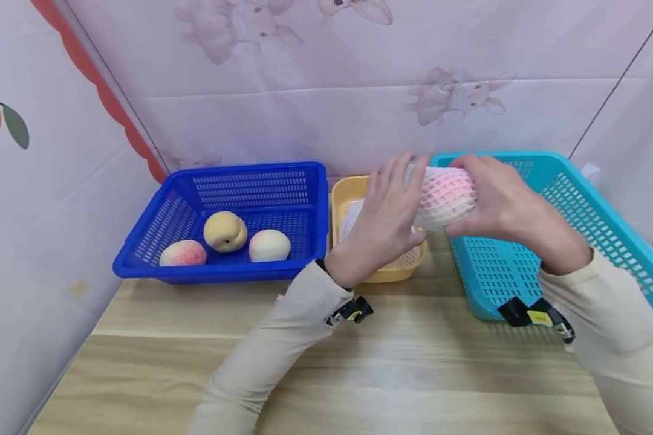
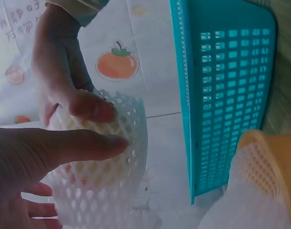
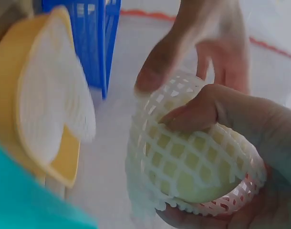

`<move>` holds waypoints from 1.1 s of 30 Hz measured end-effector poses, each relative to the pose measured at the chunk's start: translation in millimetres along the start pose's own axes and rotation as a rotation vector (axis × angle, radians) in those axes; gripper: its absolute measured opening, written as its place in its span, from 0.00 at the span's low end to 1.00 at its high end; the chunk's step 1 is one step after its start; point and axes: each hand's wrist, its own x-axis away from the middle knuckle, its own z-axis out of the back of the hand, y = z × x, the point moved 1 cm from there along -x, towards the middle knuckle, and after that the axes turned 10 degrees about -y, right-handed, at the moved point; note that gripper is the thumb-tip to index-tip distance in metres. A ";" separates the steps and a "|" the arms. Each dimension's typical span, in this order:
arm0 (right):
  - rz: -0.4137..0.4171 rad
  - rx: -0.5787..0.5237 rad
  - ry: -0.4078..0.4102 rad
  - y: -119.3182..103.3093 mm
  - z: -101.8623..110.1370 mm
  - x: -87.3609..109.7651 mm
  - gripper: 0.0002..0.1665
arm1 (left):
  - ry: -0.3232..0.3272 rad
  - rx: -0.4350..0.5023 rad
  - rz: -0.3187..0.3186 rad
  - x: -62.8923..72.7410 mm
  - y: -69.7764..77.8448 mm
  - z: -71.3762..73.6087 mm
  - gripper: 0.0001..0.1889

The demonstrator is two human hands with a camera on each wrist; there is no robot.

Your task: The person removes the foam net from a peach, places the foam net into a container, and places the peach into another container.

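Note:
A pink and pale yellow peach (image 1: 450,192) is held up in a white foam net sleeve (image 2: 95,210), above the table between the yellow and teal baskets. My right hand (image 1: 503,202) grips the peach and net from the right, its thumb pressed over the mesh in the right wrist view. On the other side my left hand (image 1: 383,217) holds the loose end of the net, thumb across the mesh and fingers around the far side. Part of the peach is hidden by the net and fingers.
A blue basket (image 1: 223,277) at the left contains three peaches (image 1: 225,232). Behind my left hand stands a small yellow basket (image 1: 389,277) with white foam nets (image 1: 350,220) in it. A teal basket (image 1: 522,263) is at the right, below my right forearm. A patterned wall covering rises behind.

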 end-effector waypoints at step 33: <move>0.225 -0.131 -0.153 -54.4 -140.6 30.6 0.54 | -0.370 0.162 -0.038 122.5 -12.2 -39.1 0.48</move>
